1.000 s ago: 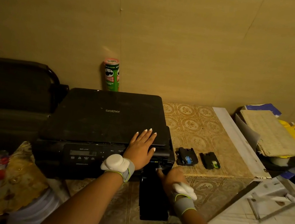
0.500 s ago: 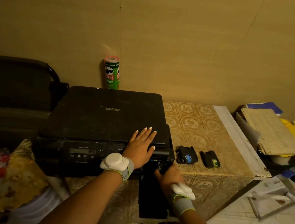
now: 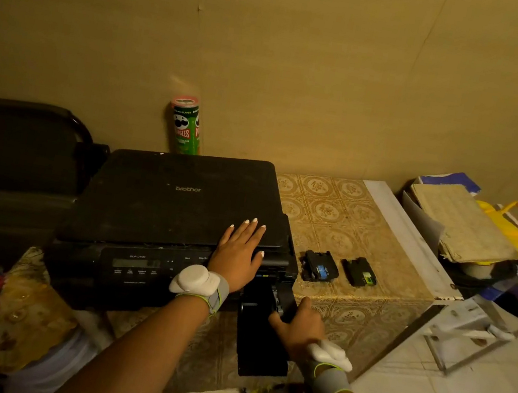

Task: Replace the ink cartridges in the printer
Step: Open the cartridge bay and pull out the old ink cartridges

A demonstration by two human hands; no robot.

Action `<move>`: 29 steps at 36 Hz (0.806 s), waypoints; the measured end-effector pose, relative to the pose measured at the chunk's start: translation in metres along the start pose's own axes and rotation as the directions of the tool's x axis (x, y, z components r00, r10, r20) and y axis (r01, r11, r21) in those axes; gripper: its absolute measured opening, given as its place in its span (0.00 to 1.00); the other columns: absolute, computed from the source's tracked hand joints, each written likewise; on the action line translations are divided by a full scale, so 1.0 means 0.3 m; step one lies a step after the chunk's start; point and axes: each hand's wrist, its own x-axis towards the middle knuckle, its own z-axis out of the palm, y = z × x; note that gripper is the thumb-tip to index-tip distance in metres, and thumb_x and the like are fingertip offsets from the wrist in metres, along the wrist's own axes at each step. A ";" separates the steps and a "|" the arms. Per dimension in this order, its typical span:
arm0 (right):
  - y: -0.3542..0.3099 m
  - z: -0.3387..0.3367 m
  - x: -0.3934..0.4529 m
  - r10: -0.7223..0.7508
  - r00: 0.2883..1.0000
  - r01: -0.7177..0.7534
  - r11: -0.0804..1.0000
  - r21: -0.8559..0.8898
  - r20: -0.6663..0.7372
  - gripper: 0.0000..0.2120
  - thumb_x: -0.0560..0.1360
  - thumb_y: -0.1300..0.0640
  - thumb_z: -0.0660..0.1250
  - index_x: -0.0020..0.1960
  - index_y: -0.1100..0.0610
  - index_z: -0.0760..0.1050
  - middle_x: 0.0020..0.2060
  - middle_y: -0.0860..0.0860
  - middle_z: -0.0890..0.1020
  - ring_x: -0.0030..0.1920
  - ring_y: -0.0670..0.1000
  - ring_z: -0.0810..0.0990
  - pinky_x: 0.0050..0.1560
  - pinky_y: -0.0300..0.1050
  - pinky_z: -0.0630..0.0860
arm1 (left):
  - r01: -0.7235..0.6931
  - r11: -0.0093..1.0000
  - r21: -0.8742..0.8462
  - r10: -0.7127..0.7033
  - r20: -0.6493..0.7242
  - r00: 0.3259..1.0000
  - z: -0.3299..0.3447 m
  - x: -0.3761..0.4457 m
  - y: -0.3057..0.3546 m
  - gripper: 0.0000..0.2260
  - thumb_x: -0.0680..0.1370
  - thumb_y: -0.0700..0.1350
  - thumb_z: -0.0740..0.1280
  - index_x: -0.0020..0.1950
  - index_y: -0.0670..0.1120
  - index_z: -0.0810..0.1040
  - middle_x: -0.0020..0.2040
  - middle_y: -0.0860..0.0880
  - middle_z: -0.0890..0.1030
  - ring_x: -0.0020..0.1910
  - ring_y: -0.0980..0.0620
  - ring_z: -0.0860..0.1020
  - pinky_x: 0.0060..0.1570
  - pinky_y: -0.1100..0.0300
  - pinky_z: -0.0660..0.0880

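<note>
The Brother inkjet printer [image 3: 175,216] is steadied on the bench [image 3: 364,234] by the left hand [image 3: 238,254], which is laid flat on the front right corner of the scanner lid with its fingers [image 3: 250,229] straight and slightly spread. Just below and to the right of those fingers, the cartridge bay cover [image 3: 260,344] is hung open at the printer's front right. The right hand [image 3: 298,321] is placed at the mouth of that bay, its fingers curled around a small dark part there; whether that part is a cartridge or a release lever cannot be told in the dim light.

Beyond the right hand's fingers, further along the bench, two ink cartridges are laid side by side and apart: one with a blue label [image 3: 321,267] and one with a yellow-green label [image 3: 359,272]. Whether these are spent or new cannot be read.

The task is judged to be partly done: the bay has been opened and two cartridges are out on the bench. Handling at the slots, seating of the replacements and closing of the cover are judged to be left.
</note>
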 end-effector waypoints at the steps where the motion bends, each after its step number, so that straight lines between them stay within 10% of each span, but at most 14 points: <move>1: 0.004 -0.002 -0.001 -0.009 1.000 0.009 1.000 0.006 0.000 0.21 0.67 0.43 0.68 0.47 0.55 0.63 0.46 0.57 0.81 0.49 0.60 0.81 0.40 0.44 0.71 | 0.013 1.000 0.012 -0.013 -0.006 1.000 -0.001 -0.001 0.000 0.24 0.82 0.50 0.50 0.76 0.49 0.49 0.78 0.49 0.48 0.77 0.52 0.46 0.75 0.54 0.40; 14: 0.115 -0.087 -0.049 -0.013 0.994 0.028 0.991 0.132 -0.108 0.18 0.66 0.42 0.68 0.45 0.52 0.65 0.36 0.48 0.78 0.34 0.49 0.75 0.36 0.44 0.71 | 0.127 0.989 0.079 -0.126 -0.022 0.992 0.007 0.022 0.076 0.25 0.81 0.54 0.47 0.76 0.45 0.50 0.78 0.46 0.50 0.77 0.49 0.48 0.75 0.52 0.43; 29: 0.284 -0.434 0.273 0.120 0.957 -0.120 0.993 0.016 -0.265 0.20 0.69 0.48 0.72 0.45 0.57 0.62 0.48 0.62 0.81 0.47 0.63 0.80 0.37 0.47 0.69 | 0.244 0.965 0.093 -0.237 -0.082 0.968 0.023 0.229 0.214 0.24 0.81 0.53 0.50 0.75 0.45 0.54 0.78 0.46 0.53 0.77 0.49 0.51 0.75 0.50 0.44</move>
